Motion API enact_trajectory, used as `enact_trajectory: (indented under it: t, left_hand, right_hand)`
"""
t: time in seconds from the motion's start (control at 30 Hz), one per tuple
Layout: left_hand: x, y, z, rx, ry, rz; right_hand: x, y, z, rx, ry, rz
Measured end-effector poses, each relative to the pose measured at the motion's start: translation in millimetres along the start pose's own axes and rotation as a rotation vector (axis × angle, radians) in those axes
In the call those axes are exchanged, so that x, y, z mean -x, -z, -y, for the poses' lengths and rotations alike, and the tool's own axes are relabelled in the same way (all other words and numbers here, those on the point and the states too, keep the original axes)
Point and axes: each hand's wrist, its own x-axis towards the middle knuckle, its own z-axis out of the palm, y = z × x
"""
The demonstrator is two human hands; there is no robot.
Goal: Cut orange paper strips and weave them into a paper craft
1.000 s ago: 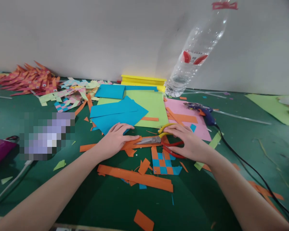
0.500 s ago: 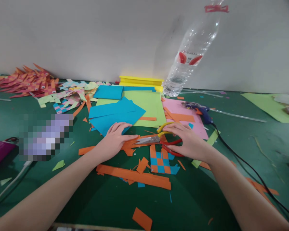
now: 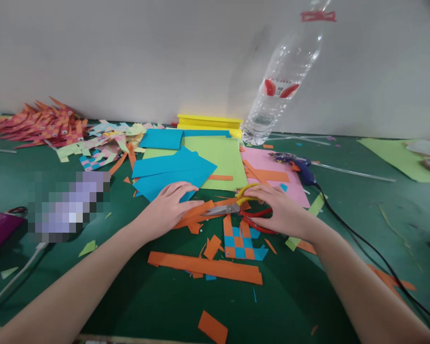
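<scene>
My left hand (image 3: pixel 166 209) rests over the table with its thumb along an orange paper strip (image 3: pixel 191 217), holding it; part of the strip is hidden under the palm. In my right hand (image 3: pixel 279 209) is a pair of scissors (image 3: pixel 224 209) with one yellow and one red handle, the fingers through the loops. The blades point left, slightly parted, and lie at the orange paper near the left thumb. Just below the scissors sits a woven blue-and-orange paper fish (image 3: pixel 239 242). Blue paper sheets (image 3: pixel 172 167) lie beyond my left fingers.
A folded orange strip (image 3: pixel 206 267) and scraps lie in front. A clear plastic bottle (image 3: pixel 283 81) leans at the back. To the right is a blue glue gun (image 3: pixel 304 171) with a black cord. Red woven paper pieces (image 3: pixel 46 124) and a blurred-out device (image 3: pixel 71 205) are at left.
The orange strip end that stuck out left of my left wrist no longer shows there. The folded strip in front has shifted slightly right. Both hands stay nearly in place.
</scene>
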Motion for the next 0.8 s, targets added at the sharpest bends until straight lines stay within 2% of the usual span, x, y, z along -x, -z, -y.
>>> enact_trajectory:
  t: [0.27,0.53,0.8]
  left_hand:
    - [-1.8,-4.7,4.3,0.069,0.028,0.158]
    - [-1.7,-4.5,5.4,0.112,0.091,0.194]
    - [-2.0,-4.4,5.8,0.12,0.094,0.186]
  right_hand:
    - [-0.4,-0.2,3.8,0.008,0.023,-0.017]
    - [0.1,-4.9,-0.6,0.0,0.027,0.008]
    - [-0.5,-4.9,-1.0,-0.024,0.021,0.041]
